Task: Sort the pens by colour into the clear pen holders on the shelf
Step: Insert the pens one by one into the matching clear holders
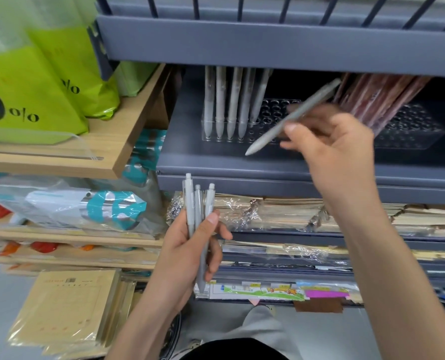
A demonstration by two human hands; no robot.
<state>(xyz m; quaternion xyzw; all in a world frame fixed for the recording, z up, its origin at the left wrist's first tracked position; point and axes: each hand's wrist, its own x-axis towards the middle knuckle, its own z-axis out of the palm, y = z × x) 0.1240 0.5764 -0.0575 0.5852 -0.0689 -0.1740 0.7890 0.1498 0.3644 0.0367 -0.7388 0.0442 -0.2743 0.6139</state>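
Observation:
My right hand (330, 146) pinches one grey pen (291, 118) at a slant, its tip pointing down-left just in front of the left clear pen holder (270, 113) on the grey shelf (242, 165). Several pale grey pens (229, 102) stand upright in that holder's left rows. Further right, a second clear holder (411, 133) carries reddish-brown pens (380, 97) leaning left. Below the shelf edge, my left hand (190, 253) grips a bunch of three grey pens (199, 219), their clicker ends up.
An upper grey shelf (268, 45) overhangs the holders closely. Green bags (34, 81) sit on a wooden shelf (127, 141) at left. Wrapped paper stacks (294, 211) fill the shelves below, and kraft notebooks (68, 307) lie at lower left.

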